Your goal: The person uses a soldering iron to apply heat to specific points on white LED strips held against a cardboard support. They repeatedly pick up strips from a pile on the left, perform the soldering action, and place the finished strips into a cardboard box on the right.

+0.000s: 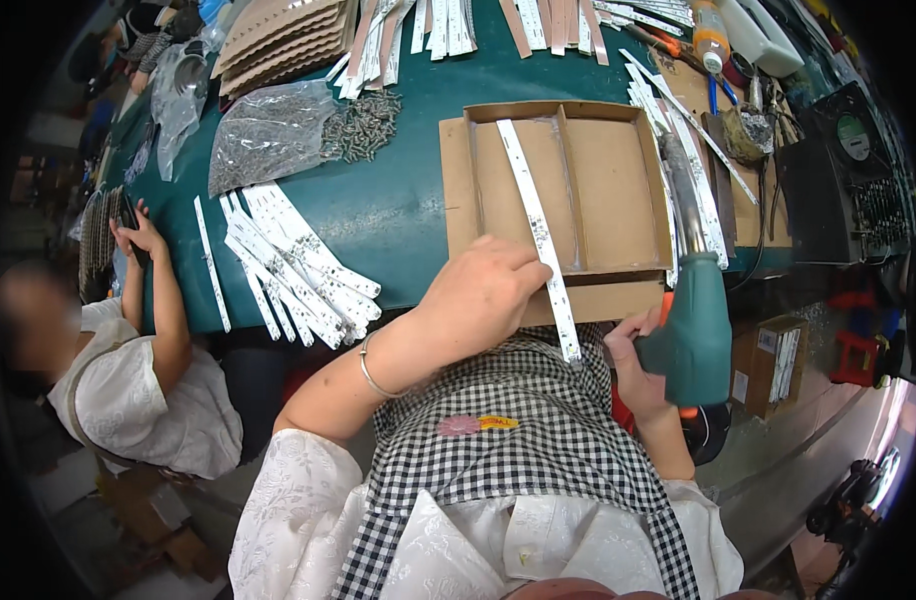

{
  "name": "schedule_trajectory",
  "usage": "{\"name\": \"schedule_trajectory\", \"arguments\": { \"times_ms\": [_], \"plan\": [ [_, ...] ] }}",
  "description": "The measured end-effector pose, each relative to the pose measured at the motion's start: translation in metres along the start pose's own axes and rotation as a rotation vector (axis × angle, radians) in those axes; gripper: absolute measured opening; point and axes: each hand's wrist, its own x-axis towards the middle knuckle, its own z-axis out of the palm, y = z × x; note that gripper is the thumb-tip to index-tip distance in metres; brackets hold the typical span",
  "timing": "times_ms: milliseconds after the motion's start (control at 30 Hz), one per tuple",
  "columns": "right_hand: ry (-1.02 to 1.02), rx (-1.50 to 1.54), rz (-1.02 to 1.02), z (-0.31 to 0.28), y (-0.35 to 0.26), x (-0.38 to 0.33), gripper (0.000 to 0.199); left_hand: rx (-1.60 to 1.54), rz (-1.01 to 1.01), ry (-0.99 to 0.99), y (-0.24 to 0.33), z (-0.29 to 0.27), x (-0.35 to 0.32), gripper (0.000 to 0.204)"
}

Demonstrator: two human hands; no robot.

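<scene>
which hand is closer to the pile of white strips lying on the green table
Left. The left hand holds a long white strip just right of the pile of white strips; the right hand grips the green power screwdriver farther right.

The person wears a white blouse with a faint woven floral pattern, its sleeves short above the elbows. Over it lies a black-and-white checked apron, its bib bearing a small pink flower and a yellow patch toward 9 o'clock of centre. A thin silver bangle circles the wrist of the left hand (pixel 483 292).
</scene>
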Motion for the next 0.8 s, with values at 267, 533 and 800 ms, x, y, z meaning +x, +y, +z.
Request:
{"name": "schedule_trajectory", "arguments": {
  "times_ms": [267,533,800],
  "plan": [
    [0.066,0.243,-0.015,0.003,0.011,0.001,0.070,-0.358,-0.182,0.220,0.010,0.000,-0.003,0.014],
    [0.055,0.587,0.063,0.012,-0.018,0.038,0.078,-1.281,-0.519,0.290,0.019,-0.005,-0.004,0.007],
    [-0.043,0.622,-0.006,0.023,-0.027,0.055,0.083,-0.993,-0.341,0.381,0.022,0.001,0.001,0.016]
  ]
}}
